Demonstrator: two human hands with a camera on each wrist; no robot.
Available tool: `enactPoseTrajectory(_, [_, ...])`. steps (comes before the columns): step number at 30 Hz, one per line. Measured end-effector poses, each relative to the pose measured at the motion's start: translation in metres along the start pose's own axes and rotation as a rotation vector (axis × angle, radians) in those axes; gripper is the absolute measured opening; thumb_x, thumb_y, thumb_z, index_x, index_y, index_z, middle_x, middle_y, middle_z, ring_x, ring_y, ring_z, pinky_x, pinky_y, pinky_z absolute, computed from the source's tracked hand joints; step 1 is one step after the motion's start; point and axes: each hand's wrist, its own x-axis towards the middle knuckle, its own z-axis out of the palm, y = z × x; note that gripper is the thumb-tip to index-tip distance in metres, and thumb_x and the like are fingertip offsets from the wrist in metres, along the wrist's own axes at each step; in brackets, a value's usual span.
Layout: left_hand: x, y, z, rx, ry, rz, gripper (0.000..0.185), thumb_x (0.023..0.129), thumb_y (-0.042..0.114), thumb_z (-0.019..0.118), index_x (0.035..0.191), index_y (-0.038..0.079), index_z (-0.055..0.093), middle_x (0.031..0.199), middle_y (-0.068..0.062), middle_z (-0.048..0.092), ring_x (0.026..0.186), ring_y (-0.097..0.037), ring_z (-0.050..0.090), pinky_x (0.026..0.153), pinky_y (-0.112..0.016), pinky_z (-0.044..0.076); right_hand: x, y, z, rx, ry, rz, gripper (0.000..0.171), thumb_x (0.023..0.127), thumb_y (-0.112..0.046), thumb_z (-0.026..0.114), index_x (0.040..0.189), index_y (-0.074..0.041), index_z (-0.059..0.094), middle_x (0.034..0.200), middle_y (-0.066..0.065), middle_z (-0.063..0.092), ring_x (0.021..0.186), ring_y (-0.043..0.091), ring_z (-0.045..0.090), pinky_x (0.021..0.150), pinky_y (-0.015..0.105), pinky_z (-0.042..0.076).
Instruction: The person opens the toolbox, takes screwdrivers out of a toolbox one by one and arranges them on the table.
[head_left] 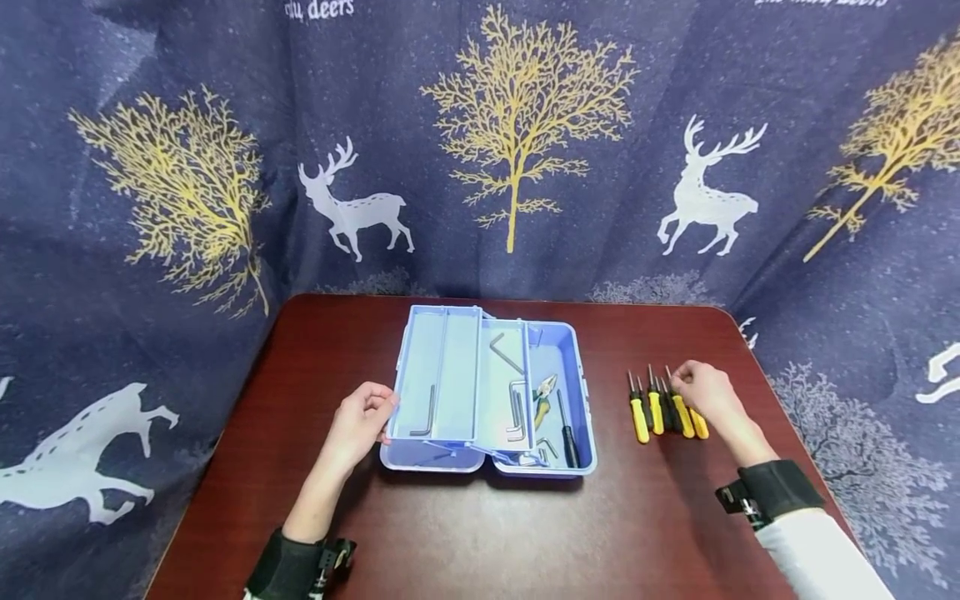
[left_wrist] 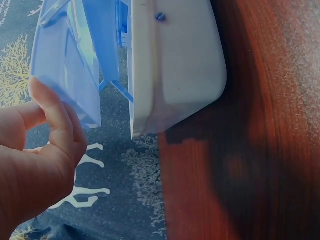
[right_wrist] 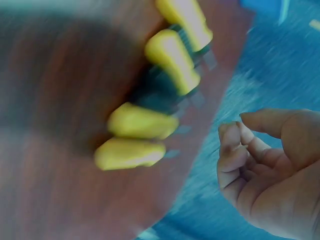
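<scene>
Left hand (head_left: 362,419) is set against the raised tray of the blue toolbox (head_left: 577,375), fingers curled on its edge. Right hand (head_left: 701,392) is held over the yellow-handled screwdrivers (head_left: 663,412), fingers loosely curled, nothing gripped.

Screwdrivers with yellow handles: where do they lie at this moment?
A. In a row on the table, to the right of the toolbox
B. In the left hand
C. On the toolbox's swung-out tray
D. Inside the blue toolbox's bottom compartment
A: the head view shows the yellow-handled screwdrivers lined up on the table, right of the open toolbox, with the right hand over them.
</scene>
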Motion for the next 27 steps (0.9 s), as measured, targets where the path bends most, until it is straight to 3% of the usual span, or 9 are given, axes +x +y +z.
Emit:
enactPoseTrajectory(7, [-0.001,0.001,0.001,-0.008,-0.011,-0.005,0.019,0.102,0.007,0.064,0.112,-0.009,0.059,0.089,-0.016,0.068,0.054,-0.011,0.057,0.050,-0.026,0.056,-0.011,-0.068,0.009,0.010,0.009,-0.163,0.015,0.099,-0.012,0.065,0.103,0.002,0.068,0.085,0.013,0.071,0.068,0.021,0.062,0.062,0.040,0.052])
enactPoseTrajectory(12, [-0.001,0.002,0.000,0.006,-0.010,-0.002,0.020,0.102,0.008,0.065,0.112,-0.009,0.059,0.089,-0.017,0.068,0.053,-0.012,0.056,0.050,-0.026,0.056,-0.022,-0.113,0.027,-0.011,0.022,-0.281,0.006,0.095,-0.007,0.070,0.097,-0.002,0.070,0.079,0.006,0.070,0.069,0.018,0.063,0.064,0.039,0.053])
enactPoseTrajectory(16, [0.001,0.004,-0.001,0.010,-0.003,0.005,0.019,0.102,0.008,0.065,0.112,-0.008,0.060,0.089,-0.017,0.068,0.053,-0.012,0.056,0.050,-0.026,0.055,-0.026,-0.140,0.046,-0.041,-0.014,-0.367,0.004,0.094,-0.005,0.072,0.091,-0.004,0.069,0.078,0.005,0.069,0.069,0.018,0.064,0.062,0.037,0.054])
enactPoseTrajectory(21, [0.003,0.003,-0.002,0.000,-0.007,0.005,0.020,0.103,0.008,0.064,0.112,-0.009,0.060,0.088,-0.015,0.067,0.053,-0.012,0.055,0.050,-0.026,0.056,-0.029,-0.163,0.064,-0.144,-0.096,-0.393,0.009,0.090,-0.004,0.075,0.086,-0.004,0.067,0.076,0.008,0.068,0.066,0.021,0.064,0.058,0.038,0.054])
enactPoseTrajectory(27, [0.003,0.000,-0.002,-0.005,-0.009,0.005,0.020,0.102,0.008,0.065,0.112,-0.009,0.059,0.088,-0.015,0.068,0.053,-0.012,0.055,0.050,-0.027,0.056,-0.028,-0.180,0.080,-0.296,-0.207,-0.365,0.018,0.093,-0.003,0.071,0.079,-0.007,0.061,0.069,0.005,0.057,0.062,0.018,0.054,0.054,0.036,0.048])
